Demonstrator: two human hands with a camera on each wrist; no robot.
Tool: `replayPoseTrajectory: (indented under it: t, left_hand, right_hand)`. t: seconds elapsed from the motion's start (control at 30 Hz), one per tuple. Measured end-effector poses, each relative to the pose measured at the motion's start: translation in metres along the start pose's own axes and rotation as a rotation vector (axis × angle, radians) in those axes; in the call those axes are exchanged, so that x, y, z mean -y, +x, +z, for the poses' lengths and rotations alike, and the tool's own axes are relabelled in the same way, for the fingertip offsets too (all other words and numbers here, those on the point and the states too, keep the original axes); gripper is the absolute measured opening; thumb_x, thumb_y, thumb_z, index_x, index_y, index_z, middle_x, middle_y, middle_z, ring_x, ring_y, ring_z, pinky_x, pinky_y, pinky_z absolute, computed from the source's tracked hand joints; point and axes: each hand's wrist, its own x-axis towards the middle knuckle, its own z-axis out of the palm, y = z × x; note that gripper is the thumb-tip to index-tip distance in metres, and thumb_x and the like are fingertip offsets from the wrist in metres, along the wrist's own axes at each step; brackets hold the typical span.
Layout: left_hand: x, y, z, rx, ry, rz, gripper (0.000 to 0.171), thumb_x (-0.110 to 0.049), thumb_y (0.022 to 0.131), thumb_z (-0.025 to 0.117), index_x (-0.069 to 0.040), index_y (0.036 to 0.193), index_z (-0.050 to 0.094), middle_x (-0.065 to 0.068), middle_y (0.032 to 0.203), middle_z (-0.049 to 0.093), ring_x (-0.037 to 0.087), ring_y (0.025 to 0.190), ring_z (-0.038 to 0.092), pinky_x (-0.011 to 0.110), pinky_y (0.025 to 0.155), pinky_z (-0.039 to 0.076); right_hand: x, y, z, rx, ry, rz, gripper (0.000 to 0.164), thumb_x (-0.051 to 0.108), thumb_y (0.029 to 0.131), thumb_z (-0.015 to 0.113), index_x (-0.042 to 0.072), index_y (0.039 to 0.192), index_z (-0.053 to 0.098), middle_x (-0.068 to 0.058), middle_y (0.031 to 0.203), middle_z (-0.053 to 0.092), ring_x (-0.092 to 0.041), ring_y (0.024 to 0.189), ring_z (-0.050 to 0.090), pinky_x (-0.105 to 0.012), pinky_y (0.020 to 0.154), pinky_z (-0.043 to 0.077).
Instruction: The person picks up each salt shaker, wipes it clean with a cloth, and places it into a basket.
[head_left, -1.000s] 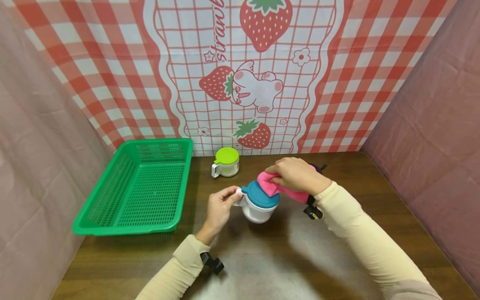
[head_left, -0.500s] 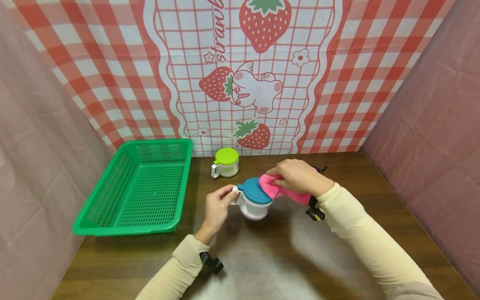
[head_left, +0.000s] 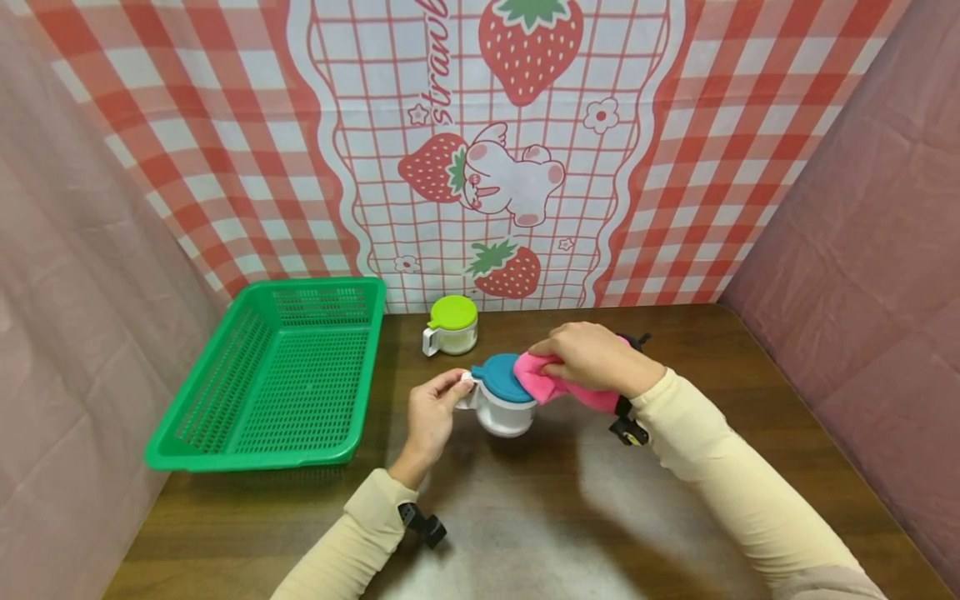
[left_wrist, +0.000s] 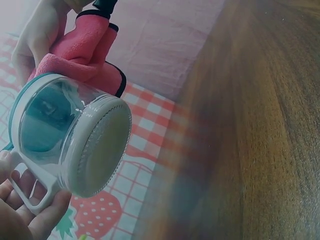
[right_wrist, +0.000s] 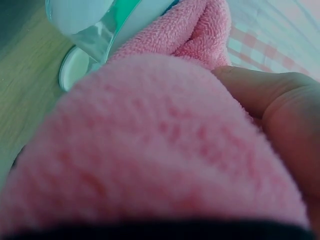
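My left hand (head_left: 431, 421) grips the white handle of a clear seasoning jar (head_left: 506, 414) with a blue lid (head_left: 504, 377). The jar hangs above the table; its white base (left_wrist: 102, 147) shows in the left wrist view. My right hand (head_left: 588, 357) pinches a bunched pink cloth (head_left: 536, 377) with dark edging and presses it on the lid's right edge. In the right wrist view the cloth (right_wrist: 155, 145) fills most of the picture and hides most of the fingers. Behind the held jar, a second jar with a lime-green lid (head_left: 453, 313) stands upright on the table.
A green plastic basket (head_left: 365, 367) stands on the left of the brown wooden table (head_left: 517, 533). A strawberry-printed checked cloth (head_left: 637, 167) hangs along the back. Pinkish curtains (head_left: 847, 233) close off both sides.
The jar with the blue lid has shifted left and slightly back with my left hand. My right hand keeps the pink cloth against the lid and has moved only a little.
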Motion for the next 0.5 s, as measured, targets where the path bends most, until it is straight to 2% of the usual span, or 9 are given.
replayPoseTrajectory:
  t: [0.5]
  left_hand:
    - [0.0014,0.0,0.0014,-0.005,-0.015,-0.007,0.02,0.0,0.087,0.068,0.014,0.101,0.069,0.03,0.097,0.07,-0.004,0.07,0.06,0.013,0.065,0.049]
  right_hand:
    - [0.007,0.0024,-0.0002,0.017,0.002,-0.005,0.028,0.022,0.086,0.074,0.014,0.112,0.074,-0.003,0.093,0.073,-0.019,0.083,0.065,-0.04,0.075,0.056]
